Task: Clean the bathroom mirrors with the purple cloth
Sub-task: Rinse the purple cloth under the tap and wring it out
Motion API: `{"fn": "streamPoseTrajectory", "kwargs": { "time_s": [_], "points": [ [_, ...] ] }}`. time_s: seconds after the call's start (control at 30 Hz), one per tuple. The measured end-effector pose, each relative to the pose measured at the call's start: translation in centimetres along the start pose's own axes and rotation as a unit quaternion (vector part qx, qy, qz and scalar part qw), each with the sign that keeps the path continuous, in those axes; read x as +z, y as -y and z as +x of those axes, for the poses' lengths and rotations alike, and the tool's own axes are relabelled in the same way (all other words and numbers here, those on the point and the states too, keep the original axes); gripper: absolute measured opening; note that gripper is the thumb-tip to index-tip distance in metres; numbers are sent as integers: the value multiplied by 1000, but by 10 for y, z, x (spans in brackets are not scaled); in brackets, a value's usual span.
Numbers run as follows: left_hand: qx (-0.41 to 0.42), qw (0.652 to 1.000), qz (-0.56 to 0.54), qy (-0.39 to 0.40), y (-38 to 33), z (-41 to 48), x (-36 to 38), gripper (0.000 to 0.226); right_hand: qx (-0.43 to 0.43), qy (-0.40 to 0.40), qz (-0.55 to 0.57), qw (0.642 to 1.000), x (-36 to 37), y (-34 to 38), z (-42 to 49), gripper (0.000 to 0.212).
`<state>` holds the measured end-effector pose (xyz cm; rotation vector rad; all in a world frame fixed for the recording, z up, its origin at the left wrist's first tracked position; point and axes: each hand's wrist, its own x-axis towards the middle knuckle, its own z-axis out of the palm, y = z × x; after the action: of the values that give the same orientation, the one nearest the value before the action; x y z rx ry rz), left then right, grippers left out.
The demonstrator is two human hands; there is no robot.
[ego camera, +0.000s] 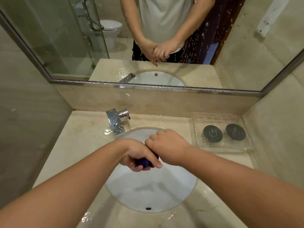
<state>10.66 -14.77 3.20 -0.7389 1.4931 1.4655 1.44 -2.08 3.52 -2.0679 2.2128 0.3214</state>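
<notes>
I see left hand and right hand clenched round wadded purple fabric cloth; likely soft, sodden; hold its ends.

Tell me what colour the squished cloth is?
Dark purple; the head view shows the cloth bunched in the left hand.

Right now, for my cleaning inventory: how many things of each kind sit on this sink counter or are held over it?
purple cloth: 1
faucet: 1
clear tray: 1
dark round discs: 2
Total: 5
</notes>
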Motion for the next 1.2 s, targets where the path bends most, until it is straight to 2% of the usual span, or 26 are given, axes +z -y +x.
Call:
{"fn": "streamPoseTrajectory", "kwargs": {
  "time_s": [0.07,0.1,0.17,0.2,0.3,0.4,0.47,0.5,0.53,0.6,0.63,0.7,0.8,0.87,0.93,1.03,1.07,1.13,1.2],
  "points": [
    [-34,986,143,-83,-6,8,7,27,16,61,5,998,-5,2,6,25],
    [-45,964,227,-129,-7,13,10,27,30,92,9,995,-6,4,9,23],
    [-33,885,403,-230,-8,18,16,20,63,146,27,987,-6,6,15,14],
    [-8,853,439,-283,-5,23,19,15,86,169,49,981,-7,6,18,10],
    [75,831,382,-398,4,34,20,12,148,221,138,954,-8,-3,24,7],
    [123,819,367,-424,4,41,22,19,183,275,235,914,-11,-18,25,10],
    [130,839,341,-404,2,41,22,18,201,292,284,891,-10,-26,23,20],
    [124,860,321,-376,1,41,19,19,209,284,311,883,-9,-28,21,26],
    [118,889,283,-339,2,40,15,21,217,254,343,878,-7,-28,19,32],
    [99,954,152,-239,3,30,2,24,223,130,404,878,-1,-27,11,53],
    [85,977,77,-178,4,24,-6,24,210,58,406,888,2,-26,5,69],
    [63,995,-37,-61,6,10,-18,21,134,-50,326,935,7,-25,-6,93],
    [49,992,-97,67,4,-5,-27,28,30,-121,168,978,12,-18,-14,102],
    [44,986,-89,132,-3,-10,-25,30,16,-150,151,977,11,-12,-11,97],
    [31,985,-75,154,-9,-12,-20,29,21,-180,130,975,6,-9,-5,80],
    [3,994,-9,109,-14,-10,-15,37,28,-131,61,989,-2,-14,1,27],
    [0,996,23,89,-15,-10,-15,41,32,-107,51,992,-4,-14,2,18],
    [-10,996,70,51,-17,-9,-14,43,59,-51,52,996,-5,-12,5,22],
    [-24,992,121,-4,-20,-6,-12,37,97,5,63,993,-6,-9,11,23]
  ]
}}
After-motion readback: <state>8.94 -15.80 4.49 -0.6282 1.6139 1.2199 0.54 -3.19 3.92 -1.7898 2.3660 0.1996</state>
